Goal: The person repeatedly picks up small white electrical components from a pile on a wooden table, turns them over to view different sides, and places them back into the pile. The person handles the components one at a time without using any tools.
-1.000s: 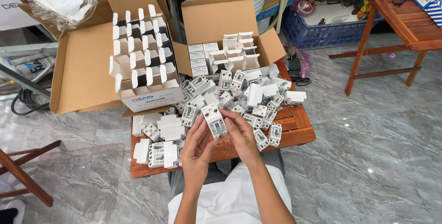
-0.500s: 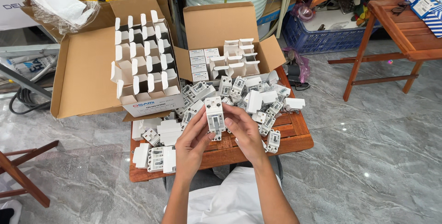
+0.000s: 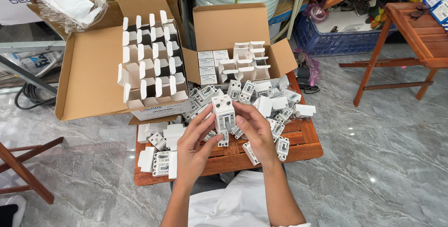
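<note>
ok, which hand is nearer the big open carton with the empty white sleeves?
Left. The left hand sits just below the big open carton, near its front corner. The right hand is farther off, on the other side of the white breaker both hold.

low wooden slatted table [image 3: 305,148] on grey marble floor [image 3: 373,161], under loose white breakers [image 3: 261,98], small white boxes [image 3: 161,154], two open cartons [image 3: 88,75]

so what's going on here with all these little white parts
A person holds one small white plastic switch unit up between the left hand and the right hand, over a low wooden slatted table. A heap of similar white units and small folded white cartons covers the table. Behind stand two open brown cardboard boxes, filled with rows of little white cartons.
</note>
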